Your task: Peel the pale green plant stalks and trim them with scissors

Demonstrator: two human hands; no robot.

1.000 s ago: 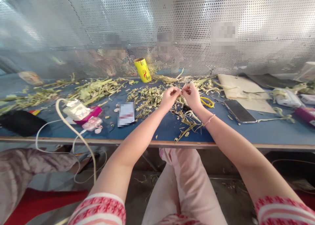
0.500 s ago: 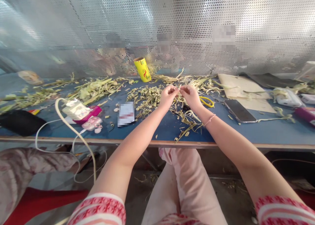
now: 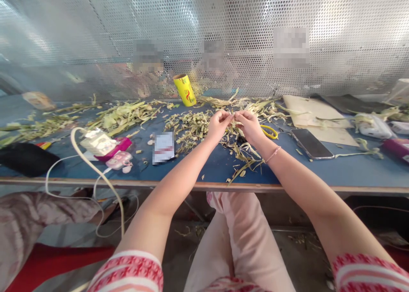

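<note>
My left hand [image 3: 219,124] and my right hand [image 3: 249,126] meet fingertip to fingertip above a blue table [image 3: 211,166]. Both pinch a thin pale green leaf strip [image 3: 235,117] between them; it is too small to see in detail. Under the hands lies a heap of cut leaf strips [image 3: 194,128]. A yellow-handled pair of scissors [image 3: 269,132] lies just right of my right hand.
A phone [image 3: 310,143] and cardboard sheets [image 3: 315,113] lie to the right. A yellow roll [image 3: 185,90] stands at the back by a perforated metal screen [image 3: 204,36]. Pink gadgets with white cables [image 3: 108,149] sit at the left, beside a card [image 3: 164,147]. Another person's leg [image 3: 38,211] shows at lower left.
The hands have stayed together over the leaf heap, with only slight working of the fingertips on the strip. Nothing else has moved.
</note>
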